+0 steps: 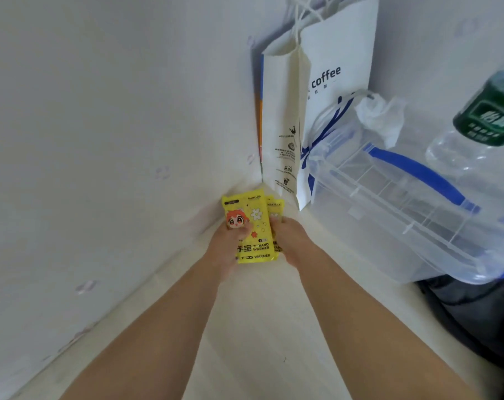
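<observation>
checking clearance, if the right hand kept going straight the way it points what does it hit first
Beyond the packets it grips, the right hand would likely meet the wall corner, just left of the paper bag; depth is hard to judge.

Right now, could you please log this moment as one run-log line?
left hand: grips yellow plastic hand-warmer packets | right hand: grips same packets | location: beside white paper coffee bag

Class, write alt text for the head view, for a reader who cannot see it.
The left hand and right hand grip a stack of yellow hand warmer packets in a white-walled corner. Right of them are a white coffee bag, a clear lidded box and a green-labelled bottle.
</observation>
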